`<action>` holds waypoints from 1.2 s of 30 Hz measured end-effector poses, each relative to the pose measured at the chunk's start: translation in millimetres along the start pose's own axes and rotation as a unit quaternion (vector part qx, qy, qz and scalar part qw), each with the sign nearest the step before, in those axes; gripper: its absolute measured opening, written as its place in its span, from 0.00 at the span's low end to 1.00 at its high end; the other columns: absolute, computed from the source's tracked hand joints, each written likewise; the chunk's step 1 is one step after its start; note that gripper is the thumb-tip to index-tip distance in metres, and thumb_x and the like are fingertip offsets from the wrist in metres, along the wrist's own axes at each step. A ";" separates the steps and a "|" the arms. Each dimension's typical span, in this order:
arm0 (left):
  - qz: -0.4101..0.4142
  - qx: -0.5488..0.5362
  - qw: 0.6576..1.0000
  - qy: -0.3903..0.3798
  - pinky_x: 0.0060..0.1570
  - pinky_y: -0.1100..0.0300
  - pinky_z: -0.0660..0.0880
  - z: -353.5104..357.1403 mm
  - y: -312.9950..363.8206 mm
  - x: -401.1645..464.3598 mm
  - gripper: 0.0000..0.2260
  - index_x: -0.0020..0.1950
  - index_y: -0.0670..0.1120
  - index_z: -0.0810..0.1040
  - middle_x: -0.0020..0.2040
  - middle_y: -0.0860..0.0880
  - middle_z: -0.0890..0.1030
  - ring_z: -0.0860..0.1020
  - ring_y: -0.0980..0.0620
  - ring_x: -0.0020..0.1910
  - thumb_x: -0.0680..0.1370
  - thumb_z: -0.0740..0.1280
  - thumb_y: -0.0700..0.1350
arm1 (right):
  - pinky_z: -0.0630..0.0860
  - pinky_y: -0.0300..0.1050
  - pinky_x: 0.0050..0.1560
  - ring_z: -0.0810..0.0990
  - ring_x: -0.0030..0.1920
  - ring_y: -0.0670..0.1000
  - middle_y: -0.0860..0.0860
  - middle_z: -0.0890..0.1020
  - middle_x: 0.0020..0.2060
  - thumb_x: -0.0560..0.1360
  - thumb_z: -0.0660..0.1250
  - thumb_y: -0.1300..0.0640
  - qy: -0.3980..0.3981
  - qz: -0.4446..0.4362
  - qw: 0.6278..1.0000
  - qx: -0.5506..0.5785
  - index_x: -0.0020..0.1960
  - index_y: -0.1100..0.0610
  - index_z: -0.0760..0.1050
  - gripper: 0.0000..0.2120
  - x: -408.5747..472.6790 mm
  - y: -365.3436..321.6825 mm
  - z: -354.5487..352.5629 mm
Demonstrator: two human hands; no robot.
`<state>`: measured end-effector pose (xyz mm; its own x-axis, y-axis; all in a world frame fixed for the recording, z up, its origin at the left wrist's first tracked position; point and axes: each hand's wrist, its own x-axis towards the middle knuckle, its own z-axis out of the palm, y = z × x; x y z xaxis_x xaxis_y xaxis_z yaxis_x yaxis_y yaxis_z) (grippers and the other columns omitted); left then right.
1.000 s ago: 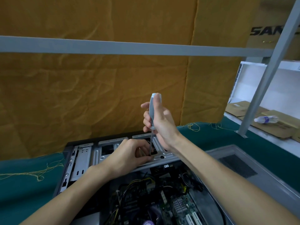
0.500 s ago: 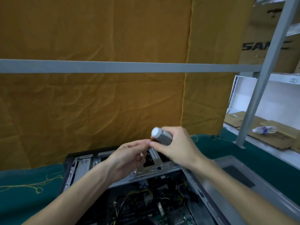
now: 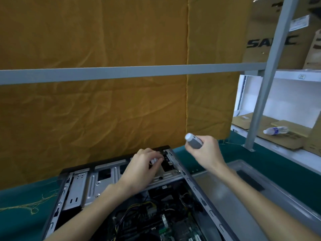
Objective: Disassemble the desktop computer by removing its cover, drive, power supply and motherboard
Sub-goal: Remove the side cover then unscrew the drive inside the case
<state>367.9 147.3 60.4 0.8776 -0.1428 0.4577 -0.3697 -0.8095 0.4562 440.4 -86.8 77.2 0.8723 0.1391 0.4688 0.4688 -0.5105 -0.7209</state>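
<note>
We have the computer case (image 3: pixel 107 192) lying on its side on the green mat (image 3: pixel 20 202), open face up, so the drive cage and the boards below are reachable from above. Its grey cover (image 3: pixel 231 193) lies flat just to the right of the case, already off and out of the way.

Over the metal drive cage (image 3: pixel 97 180) our left hand (image 3: pixel 140 171) sits with fingers curled and tips drawn together — it seems to be pinching something small at the bracket, perhaps a loosened screw, though what it has hold of is too small for us to tell. Down in the case the motherboard (image 3: pixel 173 230) and its tangle of cables (image 3: pixel 139 213) are still in place.

Further right, our right hand (image 3: pixel 206 152) is wrapped round the grey screwdriver (image 3: pixel 193 141), lifted clear of the case with the handle end pointing up and left; the blade is hidden behind the hand. We judge it is parked there so the left hand has room — the drive step looks under way.
</note>
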 end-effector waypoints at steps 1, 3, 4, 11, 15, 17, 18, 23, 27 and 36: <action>0.009 0.027 0.999 -0.024 0.57 0.64 0.71 6.4 -4.3 -1.3 0.12 0.63 0.55 0.81 0.55 0.61 0.78 0.72 0.60 0.55 0.84 0.61 0.53 | 0.63 0.42 0.28 0.69 0.25 0.47 0.43 0.71 0.22 0.73 0.73 0.54 0.006 0.043 0.998 -0.041 0.27 0.49 0.68 0.20 2.5 22.8 -2.9; -0.010 0.021 0.997 -0.067 0.61 0.57 0.70 15.1 -12.1 -3.8 0.14 0.67 0.56 0.77 0.57 0.59 0.75 0.69 0.56 0.58 0.85 0.58 0.56 | 0.67 0.43 0.30 0.77 0.29 0.51 0.45 0.77 0.26 0.73 0.72 0.54 -0.015 0.112 0.983 -0.146 0.30 0.51 0.72 0.16 3.2 66.8 -4.7; -0.018 0.017 0.997 -0.074 0.62 0.56 0.69 16.8 -14.6 -4.5 0.15 0.68 0.57 0.75 0.58 0.59 0.74 0.69 0.55 0.58 0.85 0.58 0.57 | 0.68 0.42 0.30 0.79 0.31 0.51 0.47 0.79 0.28 0.74 0.72 0.54 -0.032 0.132 0.973 -0.185 0.32 0.52 0.74 0.14 1.7 85.7 -3.5; -0.052 0.054 0.994 -0.074 0.70 0.54 0.60 22.9 -22.9 -1.6 0.17 0.72 0.58 0.71 0.72 0.60 0.68 0.61 0.54 0.73 0.85 0.56 0.57 | 0.74 0.45 0.37 0.81 0.41 0.56 0.50 0.82 0.38 0.75 0.70 0.54 -0.052 0.169 0.945 -0.274 0.42 0.51 0.79 0.04 9.2 135.2 14.5; -0.068 0.072 0.992 -0.073 0.72 0.51 0.58 23.8 -24.8 -2.4 0.19 0.75 0.57 0.67 0.75 0.60 0.64 0.57 0.54 0.75 0.84 0.55 0.59 | 0.71 0.44 0.39 0.79 0.40 0.55 0.50 0.81 0.39 0.76 0.70 0.55 -0.063 0.175 0.943 -0.277 0.42 0.50 0.78 0.04 25.6 137.6 25.0; -0.072 0.074 0.992 -0.077 0.73 0.50 0.57 23.4 -25.6 -3.0 0.20 0.76 0.57 0.65 0.76 0.60 0.62 0.57 0.54 0.76 0.84 0.56 0.58 | 0.72 0.44 0.41 0.79 0.41 0.56 0.50 0.80 0.40 0.75 0.70 0.57 -0.094 0.187 0.932 -0.294 0.43 0.50 0.78 0.04 27.1 143.0 28.2; -0.072 0.072 0.992 -0.079 0.73 0.50 0.57 23.2 -25.8 -3.0 0.20 0.76 0.57 0.64 0.76 0.60 0.62 0.56 0.54 0.76 0.84 0.57 0.58 | 0.74 0.45 0.42 0.80 0.42 0.56 0.51 0.80 0.40 0.75 0.70 0.58 -0.112 0.194 0.926 -0.305 0.44 0.50 0.77 0.04 26.3 146.8 28.8; -0.071 0.065 0.993 -0.069 0.73 0.51 0.57 22.3 -24.2 -2.9 0.20 0.75 0.56 0.65 0.76 0.59 0.63 0.57 0.54 0.76 0.84 0.58 0.56 | 0.73 0.45 0.40 0.81 0.43 0.56 0.52 0.81 0.40 0.74 0.69 0.57 -0.132 0.224 0.924 -0.280 0.41 0.51 0.77 0.04 23.0 158.7 26.7; -0.069 0.066 0.993 -0.065 0.73 0.52 0.57 21.4 -22.3 -3.6 0.20 0.75 0.55 0.65 0.76 0.59 0.64 0.57 0.54 0.76 0.84 0.58 0.56 | 0.73 0.45 0.41 0.82 0.44 0.56 0.51 0.82 0.41 0.73 0.70 0.55 -0.139 0.232 0.928 -0.256 0.41 0.51 0.77 0.04 23.6 158.4 24.7; -0.045 0.064 0.996 -0.047 0.71 0.54 0.58 19.6 -18.7 -5.3 0.17 0.73 0.55 0.68 0.72 0.58 0.67 0.61 0.53 0.73 0.84 0.59 0.53 | 0.64 0.44 0.33 0.67 0.26 0.47 0.45 0.70 0.25 0.72 0.76 0.45 -0.042 0.166 0.984 0.044 0.33 0.52 0.69 0.19 32.3 65.3 8.2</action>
<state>376.1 152.0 34.4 0.9324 -0.1134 0.3433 -0.2509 -0.8867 0.3884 500.3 -108.6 41.0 0.9861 0.0478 0.1588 0.1628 -0.4643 -0.8706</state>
